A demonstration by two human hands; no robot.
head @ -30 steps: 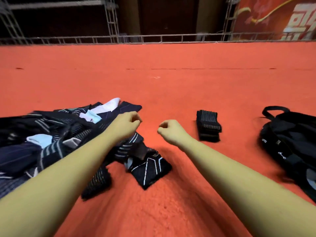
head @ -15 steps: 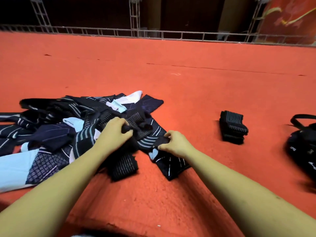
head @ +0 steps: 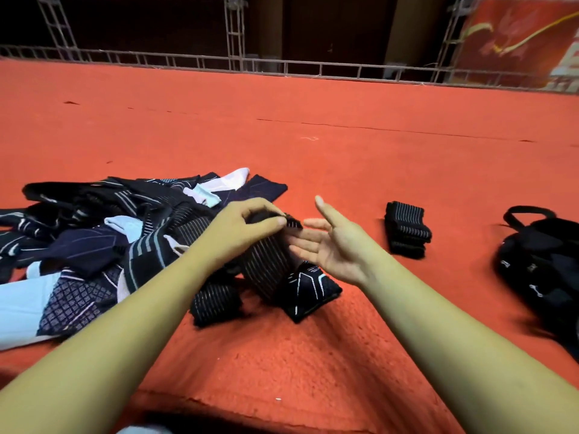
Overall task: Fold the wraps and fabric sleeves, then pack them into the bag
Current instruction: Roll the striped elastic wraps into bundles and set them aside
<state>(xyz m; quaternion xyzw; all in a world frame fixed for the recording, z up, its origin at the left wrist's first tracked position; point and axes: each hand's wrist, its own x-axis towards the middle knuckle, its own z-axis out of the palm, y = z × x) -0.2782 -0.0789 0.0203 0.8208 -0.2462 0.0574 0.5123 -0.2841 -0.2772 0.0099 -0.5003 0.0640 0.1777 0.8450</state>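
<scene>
My left hand [head: 247,227] pinches the top end of a black wrap with thin white stripes [head: 269,264] and holds it lifted above the red carpet. My right hand [head: 332,245] is palm up with straight fingers, its fingertips touching the hanging wrap from the right. A loose heap of dark and pale blue wraps and sleeves [head: 94,242] lies to the left. A folded black striped wrap [head: 407,228] sits alone on the carpet to the right. The black bag [head: 545,267] lies at the far right edge.
A black sleeve with white lines [head: 310,289] and another striped wrap [head: 216,303] lie under my hands. Red carpet [head: 313,151] stretches ahead to a metal truss rail [head: 282,65] at the back. The carpet's front edge runs just below my forearms.
My left hand has lifted a striped wrap out of the heap. My right hand let go of the fabric and opened palm up beside it.
</scene>
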